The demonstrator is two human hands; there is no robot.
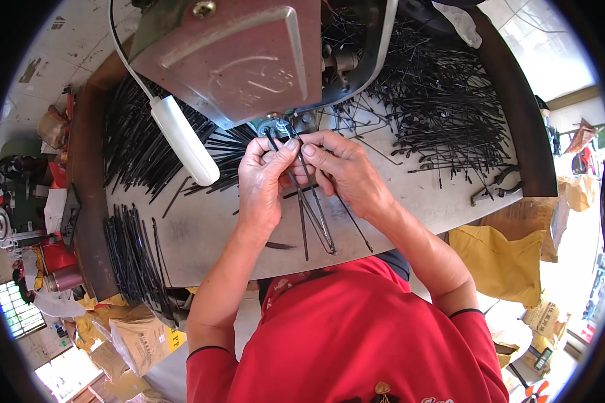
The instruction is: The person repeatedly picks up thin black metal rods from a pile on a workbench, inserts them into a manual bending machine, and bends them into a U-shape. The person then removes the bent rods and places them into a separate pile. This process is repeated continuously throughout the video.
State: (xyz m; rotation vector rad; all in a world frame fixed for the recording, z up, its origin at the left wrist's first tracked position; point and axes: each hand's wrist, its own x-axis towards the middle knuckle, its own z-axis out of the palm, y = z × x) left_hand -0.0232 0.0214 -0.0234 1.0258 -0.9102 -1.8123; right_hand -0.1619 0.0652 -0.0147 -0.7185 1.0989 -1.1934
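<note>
My left hand and my right hand are close together just under the head of a reddish-brown machine. Both hands are closed, thumbs and fingertips pinching thin black rods. The rods' upper ends reach up to the small metal working part below the machine head, where a bright spot shows. Their lower ends spread out over the grey metal tabletop toward my body. Which rod is in which hand is partly hidden by the fingers.
A white lamp-like bar hangs on a cable left of my hands. Black rods pile up at the left and in a tangled heap at the right. A bundle lies front left. Pliers rest near the right rim.
</note>
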